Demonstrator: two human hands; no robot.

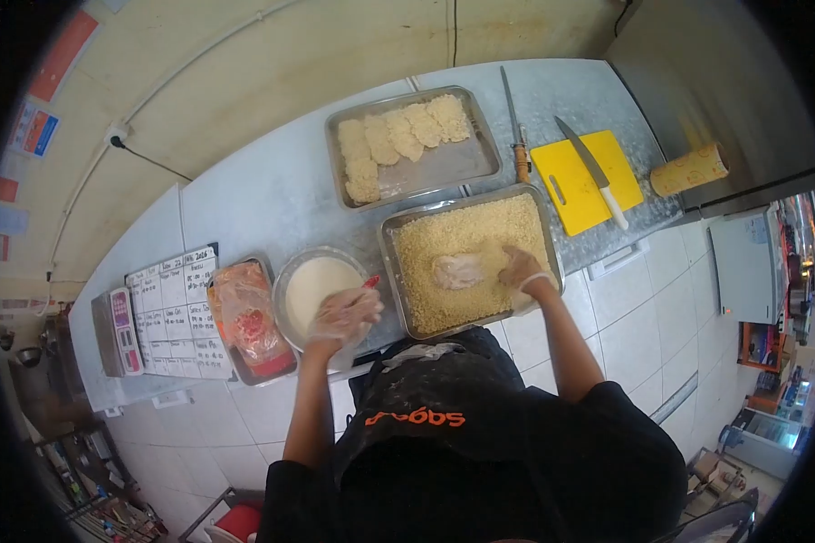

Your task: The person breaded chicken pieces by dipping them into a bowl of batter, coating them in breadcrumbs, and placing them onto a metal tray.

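My left hand [349, 312], in a clear plastic glove, is over the right side of a bowl [282, 288] of creamy white batter [320, 285]. Its fingers are stretched out, and I see nothing held in them. A red handle tip [370, 282] shows beside it at the bowl's rim. My right hand [522, 269], also gloved, is low over the right part of a metal tray [391, 262] of breadcrumbs [435, 228]. Its fingers are apart and reach down at the crumbs. Just left of them lies a pale, partly coated piece of meat [458, 271].
Behind stands a metal tray [426, 184] with several crumbed pieces [404, 134]. To the right are a sharpening steel [514, 113], a knife [589, 163] on a yellow cutting board [566, 199], and a roll [689, 170]. A tray of bagged meat [252, 312], whiteboard [177, 308] and scale [125, 326] are left.
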